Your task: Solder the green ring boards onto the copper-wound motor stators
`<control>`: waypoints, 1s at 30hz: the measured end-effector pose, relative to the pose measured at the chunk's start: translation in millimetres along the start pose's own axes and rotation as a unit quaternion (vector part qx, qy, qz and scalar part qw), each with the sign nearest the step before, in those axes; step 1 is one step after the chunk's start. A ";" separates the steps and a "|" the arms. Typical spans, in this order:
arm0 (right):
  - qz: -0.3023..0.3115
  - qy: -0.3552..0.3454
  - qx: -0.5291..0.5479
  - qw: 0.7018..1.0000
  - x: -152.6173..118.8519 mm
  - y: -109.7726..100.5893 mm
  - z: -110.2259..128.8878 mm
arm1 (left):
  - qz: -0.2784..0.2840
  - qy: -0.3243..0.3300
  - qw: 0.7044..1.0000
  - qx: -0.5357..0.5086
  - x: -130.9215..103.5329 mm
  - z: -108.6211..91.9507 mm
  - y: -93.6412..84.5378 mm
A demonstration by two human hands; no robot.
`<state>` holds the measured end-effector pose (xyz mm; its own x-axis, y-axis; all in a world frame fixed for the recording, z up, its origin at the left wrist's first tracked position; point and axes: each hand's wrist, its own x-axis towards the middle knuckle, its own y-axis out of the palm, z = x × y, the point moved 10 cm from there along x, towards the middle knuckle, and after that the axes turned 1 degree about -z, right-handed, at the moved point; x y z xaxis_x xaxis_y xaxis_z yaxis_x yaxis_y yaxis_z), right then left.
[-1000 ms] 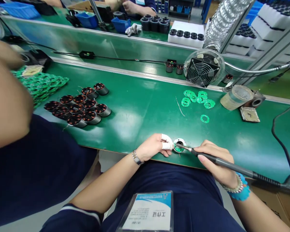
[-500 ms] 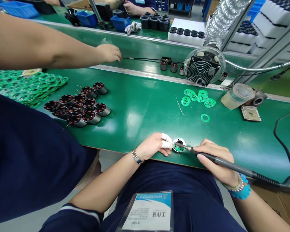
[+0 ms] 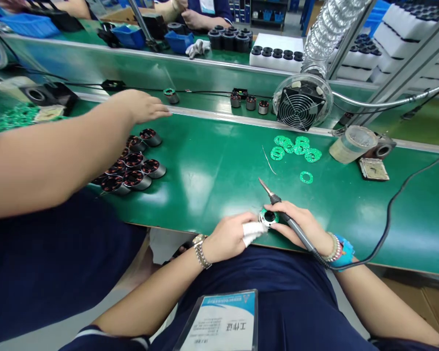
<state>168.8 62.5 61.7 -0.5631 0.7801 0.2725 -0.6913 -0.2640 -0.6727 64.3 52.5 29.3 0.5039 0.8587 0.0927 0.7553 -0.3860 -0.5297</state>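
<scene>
My left hand [image 3: 232,236], with white wraps on its fingertips, grips the near left side of a motor stator [image 3: 264,211] topped by a green ring board, at the table's front edge. A soldering iron [image 3: 296,229] rests in my right hand [image 3: 305,226], its tip pointing up and away to the left, clear of the stator. The right hand's thumb and a finger also touch the stator's right side. Beyond my hands lie a single green ring board [image 3: 306,177], a thin wire [image 3: 269,160] and a small group of ring boards [image 3: 293,146].
Several copper-wound stators [image 3: 135,178] stand at left, partly behind a co-worker's arm [image 3: 58,151]. A fan [image 3: 300,108] on a foil duct overhangs the back rail. At right are a cloudy tub [image 3: 353,144], a soldering-iron stand [image 3: 384,146] and a sponge tray [image 3: 373,169]. The iron's cable [image 3: 389,214] loops rightward.
The iron's tip has lifted off the stator and swung up and left; my right fingers have come onto the stator, which is turned. The co-worker's hand has drawn back, exposing a green-topped stator behind it.
</scene>
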 end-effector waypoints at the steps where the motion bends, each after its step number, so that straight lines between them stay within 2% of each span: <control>1: -0.010 0.004 -0.003 1.000 -2.1 -0.6 0.9 | 0.024 0.035 0.999 0.029 -2.5 -7.1 6.4; 3: -0.028 0.016 -0.013 0.999 -6.8 -0.7 3.5 | 0.048 0.063 0.996 0.044 -3.5 -13.6 13.9; 5: -0.055 0.026 -0.024 0.998 -12.1 -1.8 6.9 | 0.039 0.050 0.998 0.012 0.6 -13.7 13.2; 8: -0.108 0.032 -0.046 0.993 -20.3 -5.9 14.1 | 0.009 -0.055 0.993 -0.100 7.1 1.8 9.6; 10: -0.132 0.026 -0.061 0.989 -23.3 -8.2 19.5 | -0.001 -0.140 0.972 -0.191 6.6 16.0 12.8; 12: -0.147 -0.005 -0.067 0.987 -23.2 -10.0 26.7 | -0.003 -0.189 0.947 -0.259 5.3 24.4 17.9; 15: -0.134 -0.079 -0.075 0.985 -18.9 -7.0 37.3 | 0.000 -0.213 0.927 -0.310 5.7 30.8 22.5; 20: -0.055 -0.155 -0.138 0.977 -10.2 5.3 46.4 | 0.034 -0.231 0.904 -0.358 7.0 35.4 28.9; 24: -0.053 -0.211 -0.205 0.954 -8.5 3.9 58.7 | 0.040 -0.249 0.888 -0.386 7.0 38.2 29.0; 27: -0.064 -0.219 -0.220 0.948 -8.4 5.4 59.0 | 0.039 -0.264 0.879 -0.395 6.1 40.9 29.2; 30: -0.094 -0.187 -0.193 0.959 -8.8 8.4 51.6 | 0.034 -0.269 0.873 -0.405 4.9 41.1 28.8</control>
<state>144.6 24.2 89.1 -0.6174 0.5166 0.5932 -0.6187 0.1468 -0.7718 71.3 59.5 -20.2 0.4542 0.7742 -0.4408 0.8896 -0.3670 0.2720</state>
